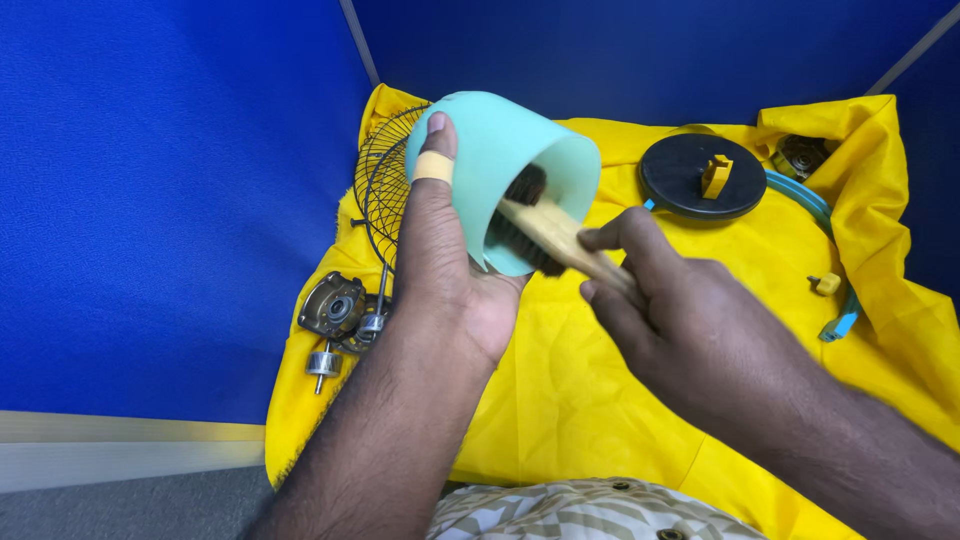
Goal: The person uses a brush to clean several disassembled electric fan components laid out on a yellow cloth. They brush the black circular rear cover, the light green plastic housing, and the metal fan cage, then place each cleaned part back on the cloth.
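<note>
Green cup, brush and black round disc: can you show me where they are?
green cup [500, 140], head view, on its outer wall.
brush [555, 235], head view, on its wooden back.
black round disc [675, 175], head view, on its flat top.

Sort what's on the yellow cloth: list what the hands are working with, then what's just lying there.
In hand:
left hand gripping the mint-green cover
right hand holding the wooden brush, bristles inside the cover

Lying about:
wire grille
metal motor parts
black disc with its yellow knob
blue ring
small yellow piece
</note>
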